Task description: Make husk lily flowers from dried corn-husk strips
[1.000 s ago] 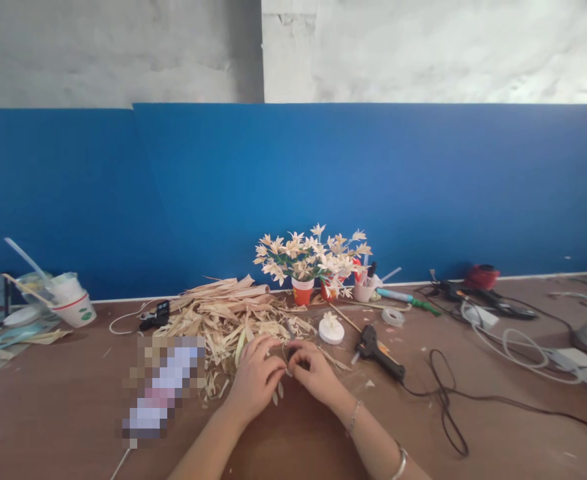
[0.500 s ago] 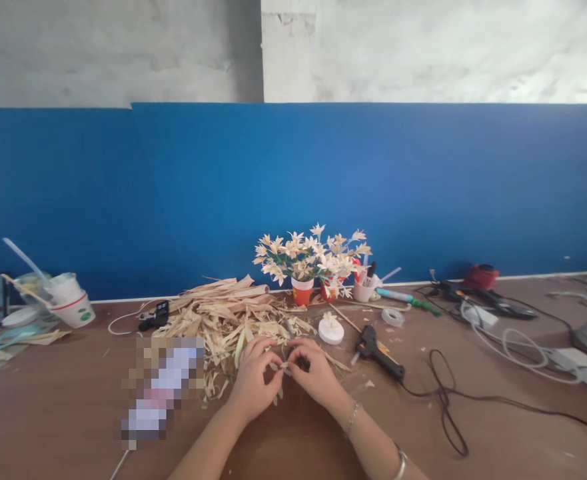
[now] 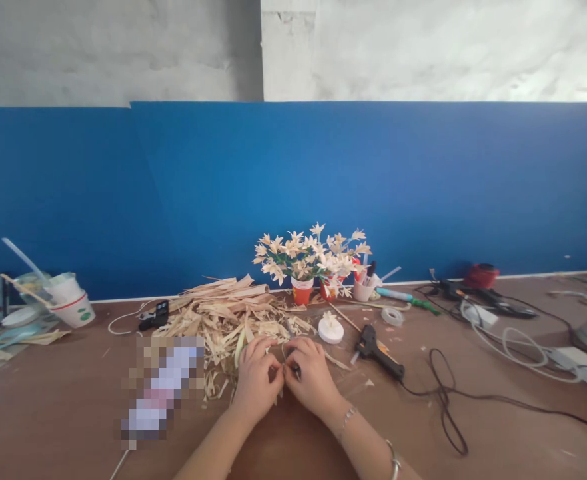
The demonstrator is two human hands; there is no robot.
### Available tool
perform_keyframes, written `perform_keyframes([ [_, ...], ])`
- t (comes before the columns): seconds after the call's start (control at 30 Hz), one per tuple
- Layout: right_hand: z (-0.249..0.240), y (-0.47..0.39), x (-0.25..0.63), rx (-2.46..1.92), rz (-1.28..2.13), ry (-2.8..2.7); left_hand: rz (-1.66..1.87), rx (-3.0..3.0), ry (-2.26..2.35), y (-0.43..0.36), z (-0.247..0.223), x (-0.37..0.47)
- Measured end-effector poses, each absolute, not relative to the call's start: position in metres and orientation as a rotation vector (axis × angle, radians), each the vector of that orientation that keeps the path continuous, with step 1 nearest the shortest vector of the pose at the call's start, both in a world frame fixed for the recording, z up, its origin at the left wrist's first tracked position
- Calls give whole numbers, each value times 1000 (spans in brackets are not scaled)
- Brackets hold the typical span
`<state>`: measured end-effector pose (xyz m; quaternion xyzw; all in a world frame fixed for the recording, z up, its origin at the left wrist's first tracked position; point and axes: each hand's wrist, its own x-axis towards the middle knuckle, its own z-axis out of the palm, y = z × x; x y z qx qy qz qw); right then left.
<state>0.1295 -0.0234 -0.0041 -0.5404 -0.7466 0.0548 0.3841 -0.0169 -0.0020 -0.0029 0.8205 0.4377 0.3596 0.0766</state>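
Note:
My left hand (image 3: 256, 381) is closed in a pinch, its thumb and forefinger meeting at the front of the pile. Fingertip to fingertip with it, my right hand (image 3: 313, 377) is pinched too. The small pale piece of dried husk between them is mostly covered by the fingers. Right behind both hands spreads a heap of dried husk strips (image 3: 208, 320). Past the right hand, a husk flower rests on a round white lid (image 3: 331, 332). A black glue gun (image 3: 380, 353) lies to the right.
Behind the heap stand husk flowers (image 3: 313, 250) in a red-and-white paper cup (image 3: 302, 292). A tape roll (image 3: 392, 317) lies near the glue gun, whose black cable (image 3: 443, 400) loops across the right side. A paper bowl (image 3: 73, 310) stands at left, a power strip (image 3: 586, 370) at right.
My fingertips have come together, and the pale piece that showed between them is now mostly hidden. My right hand has tilted slightly inward; the things on the table stay put.

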Motion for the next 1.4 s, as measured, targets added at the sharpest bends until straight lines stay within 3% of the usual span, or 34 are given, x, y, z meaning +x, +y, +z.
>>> perform_keyframes([
  [0.17,-5,-20,129,-1491,-20,-1816,1105,2409,1476,-2,-3,-15],
  [0.3,-4,-18,142,-1539,47,-1873,1168,2336,1570,4,-2,-23],
  [0.53,-13,-19,141,-1555,45,-2135,1272,2208,1390,13,-8,-28],
  [0.7,-14,-16,138,-1499,32,-2091,1128,1908,1267,12,-12,-23],
  [0.8,-12,-15,138,-1441,240,-1836,1094,1687,1258,14,-18,-23],
  [0.93,-13,-10,140,-1409,881,-1259,1147,1595,1320,20,-26,-27],
  [1.03,-12,-6,143,-1231,1118,-970,1171,1643,1359,21,-26,-29],
  [1.13,-9,-5,148,-1191,1025,-1072,1192,1699,1382,18,-20,-29],
  [1.4,-27,-5,158,-1512,231,-1549,1177,1793,1310,12,-9,-26],
])
